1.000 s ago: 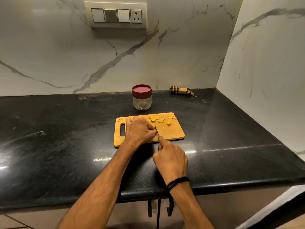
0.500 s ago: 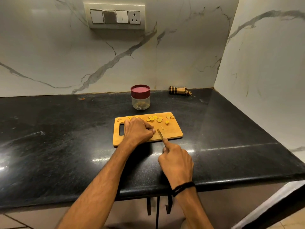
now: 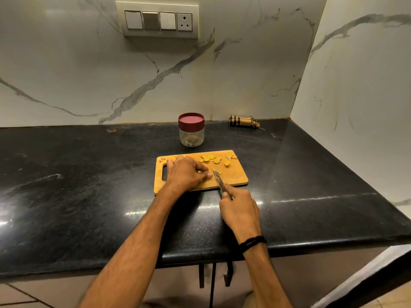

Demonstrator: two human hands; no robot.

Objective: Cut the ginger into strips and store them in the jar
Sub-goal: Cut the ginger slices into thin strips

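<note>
Granite countertop bears the wooden cutting board; behind it the lidded jar looks nearly empty. Left hand pinches a ginger piece, right hand grips the knife. Ginger slices lie loose on the board: cutting seems unfinished, storing barely begun.

I can read no words, numbers or brand marks anywhere in my view. The jar carries no label that I can make out. The switch panel and the cutting board show only plain faces.
</note>
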